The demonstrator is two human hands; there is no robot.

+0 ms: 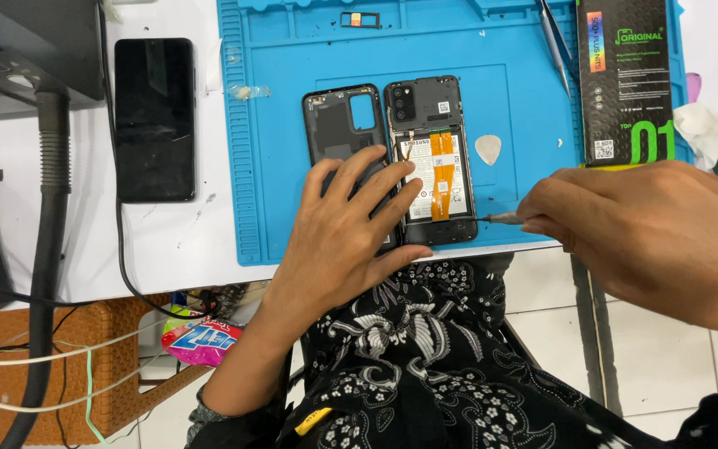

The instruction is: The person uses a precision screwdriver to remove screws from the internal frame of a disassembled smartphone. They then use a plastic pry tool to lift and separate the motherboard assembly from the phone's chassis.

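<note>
An opened phone lies face down on the blue work mat, its battery and orange flex cables exposed. Its removed black back cover lies just to its left. My left hand rests flat with fingers spread, over the cover's lower part and the phone's left edge. My right hand grips a thin screwdriver whose tip points at the phone's lower right edge.
A white plectrum lies right of the phone. A second black phone sits on the white table at left. A black box, tweezers and a small tray lie at the mat's far edge. Cables hang at left.
</note>
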